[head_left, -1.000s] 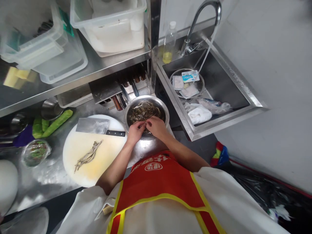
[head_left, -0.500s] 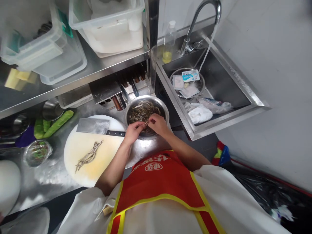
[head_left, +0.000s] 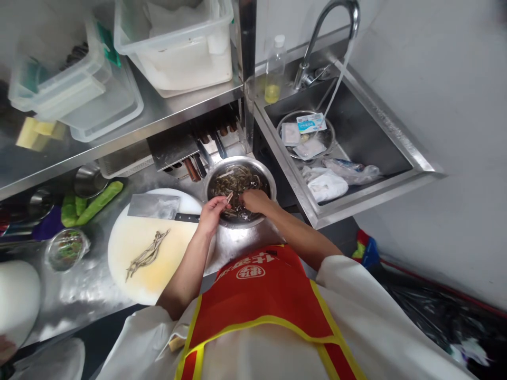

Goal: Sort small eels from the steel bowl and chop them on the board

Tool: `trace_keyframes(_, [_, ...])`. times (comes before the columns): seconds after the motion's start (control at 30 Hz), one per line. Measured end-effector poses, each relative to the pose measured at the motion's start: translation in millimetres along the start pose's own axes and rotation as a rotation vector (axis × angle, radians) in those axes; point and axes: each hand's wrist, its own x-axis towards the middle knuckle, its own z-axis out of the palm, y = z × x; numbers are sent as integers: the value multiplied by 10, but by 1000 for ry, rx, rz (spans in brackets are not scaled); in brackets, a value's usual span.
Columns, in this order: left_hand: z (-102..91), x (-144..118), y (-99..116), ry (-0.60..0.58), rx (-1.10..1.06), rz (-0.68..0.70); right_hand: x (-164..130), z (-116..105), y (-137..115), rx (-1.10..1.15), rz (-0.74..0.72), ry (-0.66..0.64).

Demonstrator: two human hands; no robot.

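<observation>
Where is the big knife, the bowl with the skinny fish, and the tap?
cleaver [head_left: 153, 206], head view, on the flat blade.
metal bowl [head_left: 264, 174], head view, on its right rim.
tap [head_left: 327, 16], head view, on the curved spout.

Both hands crowd the near rim of the steel bowl [head_left: 237, 182], the left hand [head_left: 210, 214] at its left edge and the right hand [head_left: 255, 200] over its contents. The cleaver [head_left: 158, 207] lies just left of the bowl on the cutting board [head_left: 134, 279], blocking that side. The knife rack [head_left: 190, 153] and shelf [head_left: 158, 113] close in behind; the sink wall [head_left: 295, 182] bounds the right. The board's near half lies open beside the small fish [head_left: 146, 253].
</observation>
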Motion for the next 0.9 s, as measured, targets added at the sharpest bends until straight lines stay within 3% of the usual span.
trace_keyframes(0.13, [-23, -10, -39, 47, 245, 83, -52, -122, -145, 306, -71, 134])
trace_keyframes(0.23, [11, -25, -42, 12, 290, 112, -124, -224, -271, 563, -137, 30])
trace_keyframes(0.3, [42, -38, -40, -23, 274, 129, -169, -301, -346, 524, -164, -5])
trace_keyframes(0.47, [59, -97, -53, -123, 129, 158, -245, -589, -549, 259, -277, 84])
trace_keyframes(0.6, [-59, -237, -73, -162, 74, 215, -301, -863, -907, 203, -405, 95])
trace_keyframes(0.7, [-319, -448, -107, -119, 24, 222, -310, -938, -1298, 234, -459, 76])
trace_keyframes(0.77, [-617, -631, -163, -54, -14, 198, -260, -846, -1549, 294, -469, 45])
trace_keyframes(0.83, [-1014, -834, -258, 49, -41, 155, -150, -608, -1749, 390, -451, -9])
trace_keyframes(0.9, [-1484, -1049, -383, 179, -38, 108, 8, -229, -1892, 495, -398, -76])
